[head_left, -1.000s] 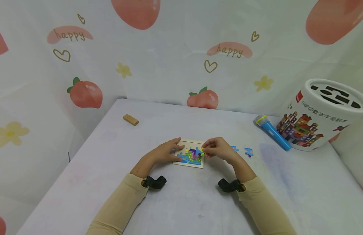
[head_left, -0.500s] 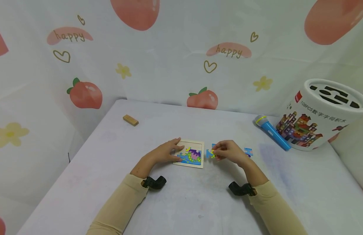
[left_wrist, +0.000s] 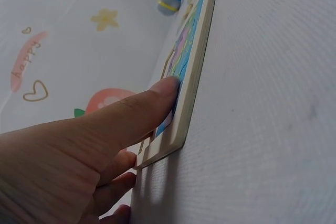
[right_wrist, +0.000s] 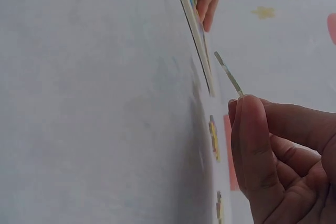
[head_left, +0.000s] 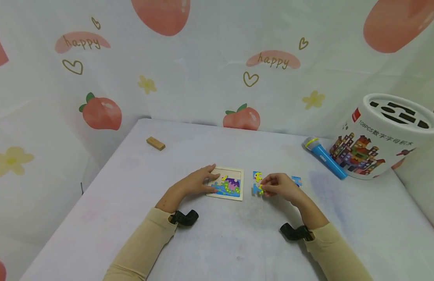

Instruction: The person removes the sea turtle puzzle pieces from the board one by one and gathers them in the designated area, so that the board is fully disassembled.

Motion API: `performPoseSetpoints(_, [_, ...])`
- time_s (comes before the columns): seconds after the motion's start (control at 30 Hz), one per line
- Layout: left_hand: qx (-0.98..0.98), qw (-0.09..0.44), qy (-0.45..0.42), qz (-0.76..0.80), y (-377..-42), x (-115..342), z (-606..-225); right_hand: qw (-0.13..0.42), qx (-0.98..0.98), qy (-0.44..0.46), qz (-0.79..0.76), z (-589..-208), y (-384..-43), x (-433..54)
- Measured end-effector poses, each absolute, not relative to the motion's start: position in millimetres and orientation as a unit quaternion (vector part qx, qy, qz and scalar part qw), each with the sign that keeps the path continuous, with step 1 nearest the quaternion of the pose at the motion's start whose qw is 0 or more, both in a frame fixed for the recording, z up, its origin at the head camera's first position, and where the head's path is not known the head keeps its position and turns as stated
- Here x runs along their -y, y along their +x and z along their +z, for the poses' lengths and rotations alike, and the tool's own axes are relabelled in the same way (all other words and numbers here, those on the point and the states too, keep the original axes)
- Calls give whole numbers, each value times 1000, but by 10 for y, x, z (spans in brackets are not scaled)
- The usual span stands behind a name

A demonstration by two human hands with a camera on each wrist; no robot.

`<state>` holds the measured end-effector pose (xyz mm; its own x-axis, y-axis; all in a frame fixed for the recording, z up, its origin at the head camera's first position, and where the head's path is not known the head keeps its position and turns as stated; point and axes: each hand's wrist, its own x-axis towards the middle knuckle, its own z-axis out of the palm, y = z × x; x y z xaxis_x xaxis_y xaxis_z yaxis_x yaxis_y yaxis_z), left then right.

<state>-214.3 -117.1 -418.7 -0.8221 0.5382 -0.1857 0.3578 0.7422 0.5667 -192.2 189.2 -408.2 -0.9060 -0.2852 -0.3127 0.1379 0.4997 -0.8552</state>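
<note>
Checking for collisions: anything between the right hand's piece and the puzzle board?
Nothing visible between the held piece and the puzzle board. A loose piece lies beyond the held one, off that line; the left hand touches the board's left side.

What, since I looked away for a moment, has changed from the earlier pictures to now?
The right hand, still pinching a puzzle piece, moved right, away from the right edge of the puzzle tray. A yellow-and-blue piece that it hid at first now shows. The left hand still rests on the tray; microphone, wooden block and bucket stayed put.
</note>
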Motion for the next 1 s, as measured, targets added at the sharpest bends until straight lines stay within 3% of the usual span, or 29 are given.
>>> performPoseSetpoints(0.43, [-915, 166, 252, 268, -2157, 1182, -4217, 215, -836, -26, -505, -4199, -1883, -1876])
performPoseSetpoints(1.0, [-917, 163, 255, 262, -2145, 1186, -4195, 108, -899, -39, -424, -4233, -1850, -1793])
